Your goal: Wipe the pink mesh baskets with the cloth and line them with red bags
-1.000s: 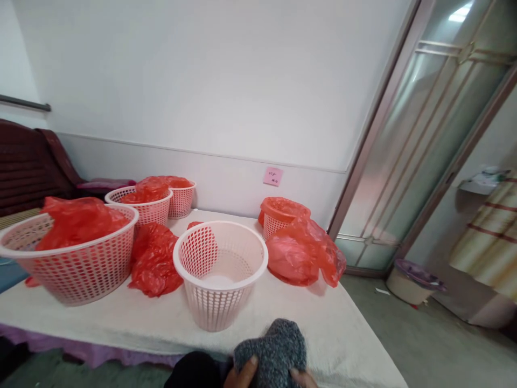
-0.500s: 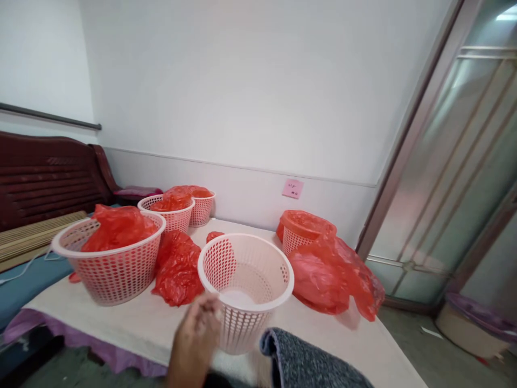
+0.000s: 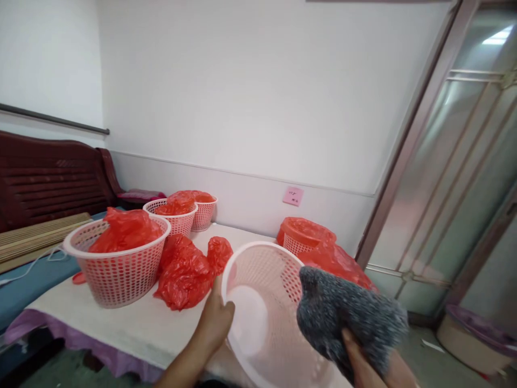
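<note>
A white perforated basket (image 3: 258,318) is tipped, its open top facing me. My left hand (image 3: 214,318) grips its rim on the left side. In my right hand (image 3: 363,364) is a folded dark grey cloth (image 3: 347,312), held over the basket's right side. Crumpled red plastic bags (image 3: 183,275) lie on the white-covered table (image 3: 121,328), left of the basket. Behind the cloth, more red plastic (image 3: 323,256) spreads beside a small basket (image 3: 294,245) whose rim is covered in red plastic.
A large basket (image 3: 121,275) with a red bag stands at the left, with two smaller ones (image 3: 177,223) behind. A pink note (image 3: 293,196) is on the wall. At the left is a dark wooden bench (image 3: 48,172); a bin (image 3: 472,339) stands at the right.
The basket has tipped toward me and shifted right, with my left hand now on its rim. The grey cloth has risen, and my right hand has come into view holding it.
</note>
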Action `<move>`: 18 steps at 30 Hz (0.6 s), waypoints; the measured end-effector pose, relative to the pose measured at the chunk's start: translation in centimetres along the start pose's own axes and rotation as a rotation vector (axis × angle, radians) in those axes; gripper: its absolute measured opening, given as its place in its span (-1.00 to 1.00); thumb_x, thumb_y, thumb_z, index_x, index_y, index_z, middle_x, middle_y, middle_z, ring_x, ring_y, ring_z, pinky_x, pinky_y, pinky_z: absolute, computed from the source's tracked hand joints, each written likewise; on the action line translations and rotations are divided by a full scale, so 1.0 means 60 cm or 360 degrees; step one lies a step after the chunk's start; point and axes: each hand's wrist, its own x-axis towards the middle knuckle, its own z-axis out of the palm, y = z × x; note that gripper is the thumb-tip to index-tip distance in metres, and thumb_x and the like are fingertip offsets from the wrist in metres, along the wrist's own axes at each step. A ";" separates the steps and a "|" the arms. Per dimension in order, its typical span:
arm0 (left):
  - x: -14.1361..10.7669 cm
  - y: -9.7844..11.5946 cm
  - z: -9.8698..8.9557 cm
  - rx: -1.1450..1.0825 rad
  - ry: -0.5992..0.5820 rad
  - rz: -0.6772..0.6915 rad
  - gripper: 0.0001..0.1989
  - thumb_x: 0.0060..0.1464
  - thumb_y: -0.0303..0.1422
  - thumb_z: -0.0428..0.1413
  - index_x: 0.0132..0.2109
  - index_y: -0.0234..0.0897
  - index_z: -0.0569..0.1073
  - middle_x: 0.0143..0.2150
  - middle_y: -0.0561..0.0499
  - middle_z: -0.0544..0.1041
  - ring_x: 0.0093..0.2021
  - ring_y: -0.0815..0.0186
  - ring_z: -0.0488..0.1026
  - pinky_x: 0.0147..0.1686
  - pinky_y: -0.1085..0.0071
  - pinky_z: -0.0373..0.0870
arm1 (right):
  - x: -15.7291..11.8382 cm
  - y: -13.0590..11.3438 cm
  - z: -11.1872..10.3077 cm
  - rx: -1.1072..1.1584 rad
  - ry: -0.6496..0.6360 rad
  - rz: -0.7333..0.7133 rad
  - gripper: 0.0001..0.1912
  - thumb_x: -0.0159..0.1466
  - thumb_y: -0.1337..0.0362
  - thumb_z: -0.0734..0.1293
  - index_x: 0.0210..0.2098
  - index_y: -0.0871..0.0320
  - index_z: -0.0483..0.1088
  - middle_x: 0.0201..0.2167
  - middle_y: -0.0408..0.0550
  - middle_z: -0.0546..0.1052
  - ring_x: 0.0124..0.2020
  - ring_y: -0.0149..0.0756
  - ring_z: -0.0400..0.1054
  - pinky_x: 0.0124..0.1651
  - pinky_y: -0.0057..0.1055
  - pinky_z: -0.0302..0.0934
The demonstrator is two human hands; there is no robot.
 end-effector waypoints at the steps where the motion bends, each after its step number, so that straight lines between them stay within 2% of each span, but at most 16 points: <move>1: -0.021 0.004 0.008 0.0023 -0.0055 0.0016 -0.34 -0.20 -0.62 -0.03 0.14 -0.30 0.33 0.18 -0.15 0.41 0.25 0.16 0.27 0.29 0.18 0.05 | 0.006 -0.009 0.011 -0.0065 -0.0017 -0.0185 -0.71 0.16 0.19 0.33 -0.15 0.16 0.47 -0.26 0.06 0.55 -0.10 0.05 0.42 -0.03 -0.05 0.32; 3: -0.059 0.008 0.024 0.0083 -0.0171 0.0059 -0.30 -0.15 -0.61 -0.06 0.22 -0.30 0.28 0.28 -0.14 0.31 0.34 0.17 0.12 0.34 0.16 -0.09 | 0.010 -0.031 0.040 -0.0215 -0.0046 -0.0646 -0.66 0.17 0.33 0.25 -0.05 0.17 0.41 -0.16 0.11 0.51 -0.11 0.01 0.39 -0.07 -0.06 0.33; 5: -0.090 0.004 0.039 0.0118 -0.0309 0.0164 -0.28 -0.14 -0.61 -0.08 0.25 -0.30 0.25 0.30 -0.13 0.29 0.36 0.19 0.09 0.35 0.16 -0.12 | 0.006 -0.056 0.072 -0.0414 -0.0105 -0.1025 -0.53 0.11 0.45 0.20 0.01 0.18 0.36 -0.12 0.16 0.47 -0.07 0.02 0.33 -0.06 -0.02 0.30; 7: -0.111 -0.006 0.050 0.0150 -0.0412 0.0290 -0.28 -0.14 -0.61 -0.08 0.25 -0.31 0.28 0.28 -0.13 0.32 0.35 0.16 0.09 0.34 0.13 -0.08 | -0.001 -0.078 0.098 -0.0528 -0.0290 -0.1188 -0.46 0.09 0.49 0.19 0.07 0.15 0.33 -0.09 0.14 0.45 -0.02 0.05 0.27 0.04 0.09 0.20; 9: -0.122 -0.017 0.055 0.0229 -0.0459 0.0368 -0.33 -0.13 -0.60 -0.09 0.20 -0.34 0.35 0.25 -0.18 0.36 0.35 0.09 0.10 0.33 0.06 -0.05 | -0.007 -0.092 0.114 -0.0598 -0.0482 -0.1191 -0.44 0.13 0.47 0.19 0.13 0.09 0.29 -0.04 0.09 0.44 0.03 0.05 0.23 0.12 0.15 0.09; 11: -0.127 -0.026 0.056 0.0297 -0.0473 0.0411 -0.37 -0.12 -0.61 -0.09 0.17 -0.38 0.39 0.24 -0.22 0.36 0.34 0.05 0.12 0.32 0.03 -0.03 | -0.006 -0.095 0.121 -0.0667 -0.0565 -0.1155 -0.43 0.20 0.44 0.19 0.20 0.06 0.23 0.02 0.10 0.40 0.06 0.04 0.19 0.16 0.15 0.03; 14: -0.128 -0.032 0.052 0.0239 -0.0432 0.0403 -0.33 -0.12 -0.62 -0.09 0.21 -0.40 0.32 0.26 -0.23 0.33 0.32 0.07 0.16 0.31 0.07 0.02 | 0.011 -0.085 0.122 -0.0741 -0.0494 -0.1139 -0.47 0.26 0.41 0.16 0.22 0.11 0.20 0.01 0.14 0.37 0.07 0.04 0.16 0.17 0.12 0.00; 18: -0.128 -0.030 0.044 0.0103 -0.0338 0.0321 -0.33 -0.11 -0.63 -0.09 0.21 -0.32 0.31 0.27 -0.16 0.33 0.33 0.15 0.15 0.33 0.12 0.00 | 0.048 -0.053 0.109 -0.0767 -0.0364 -0.1014 -0.51 0.23 0.45 0.16 0.16 0.17 0.25 -0.03 0.13 0.39 0.03 -0.01 0.19 0.12 0.05 0.04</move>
